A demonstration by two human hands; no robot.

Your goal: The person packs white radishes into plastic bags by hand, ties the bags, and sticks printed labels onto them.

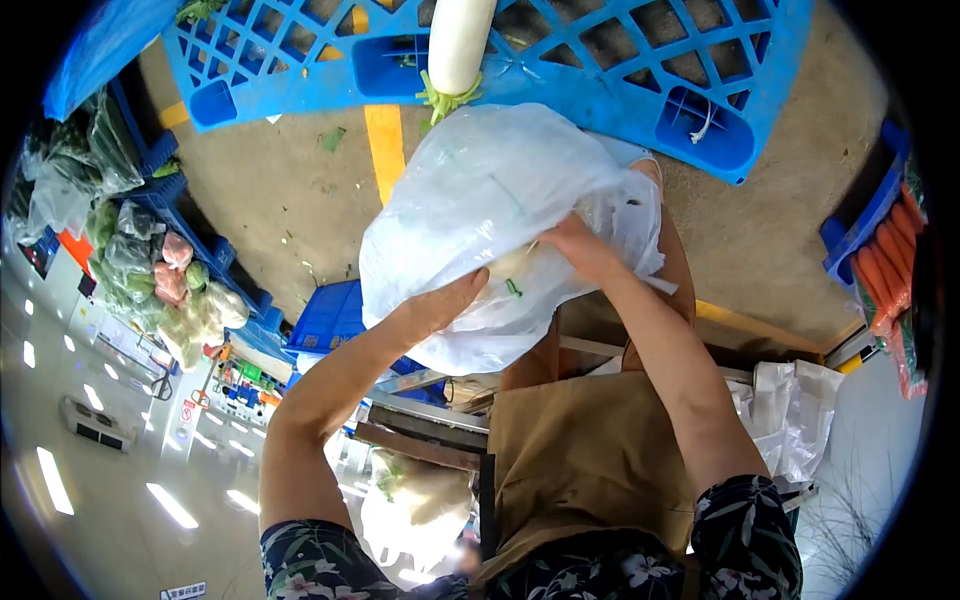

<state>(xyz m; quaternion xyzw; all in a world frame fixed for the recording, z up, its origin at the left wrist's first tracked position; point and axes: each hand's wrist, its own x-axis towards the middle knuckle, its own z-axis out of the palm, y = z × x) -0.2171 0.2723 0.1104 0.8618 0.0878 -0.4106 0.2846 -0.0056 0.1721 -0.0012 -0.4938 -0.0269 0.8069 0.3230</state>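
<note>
A large translucent white plastic bag [470,190] bulges in front of my knees, with pale contents showing faintly through the film. My left hand [452,303] is closed on the near left side of the bag, its thumb on top and its other fingers mostly hidden by the plastic. On the right, my right hand [582,245] has its fingers bent around a fold of the same bag. A small green piece [513,288] shows at the bag between my hands. Just beyond the bag, a white radish [460,50] with cut green stems lies on a blue plastic pallet [600,120].
Bagged vegetables [150,270] sit in blue crates at the left. Carrots [885,260] fill a blue crate at the far right. A blue bin [330,315] stands left of the bag. White plastic bags [795,415] hang at my right. Yellow tape [384,150] marks the floor.
</note>
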